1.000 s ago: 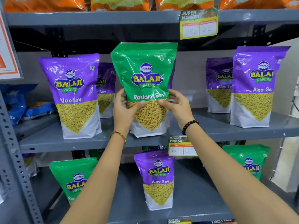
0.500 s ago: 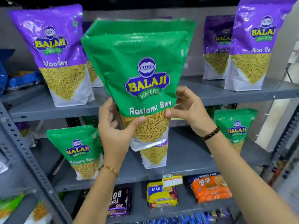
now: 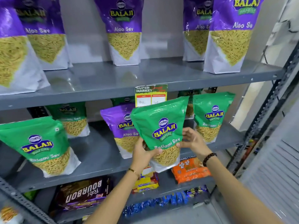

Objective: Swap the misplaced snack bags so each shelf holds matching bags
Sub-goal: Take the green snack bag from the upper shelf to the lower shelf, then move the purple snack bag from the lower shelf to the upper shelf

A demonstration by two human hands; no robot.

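I hold a green Ratlami Sev bag (image 3: 161,120) upright in front of the middle shelf (image 3: 100,152). My left hand (image 3: 142,154) grips its lower left corner. My right hand (image 3: 192,141) pinches its right edge with the thumb on the front and the fingers spread. Right behind and to the left of it stands a purple Aloo Sev bag (image 3: 119,126), partly covered, among green bags at the left (image 3: 40,143) and at the right (image 3: 212,117). The upper shelf (image 3: 145,78) carries only purple Aloo Sev bags (image 3: 124,29), with a gap at its front middle.
A price tag (image 3: 151,94) hangs from the upper shelf's edge just above the held bag. The bottom shelf holds a Bourbon pack (image 3: 84,193), yellow biscuit packs (image 3: 145,185) and an orange 20-20 pack (image 3: 189,172). A perforated steel post (image 3: 267,126) bounds the rack at the right.
Both hands lifted the green bag off the upper shelf and carried it down to the middle shelf, in front of the purple bag. My view dropped with it.
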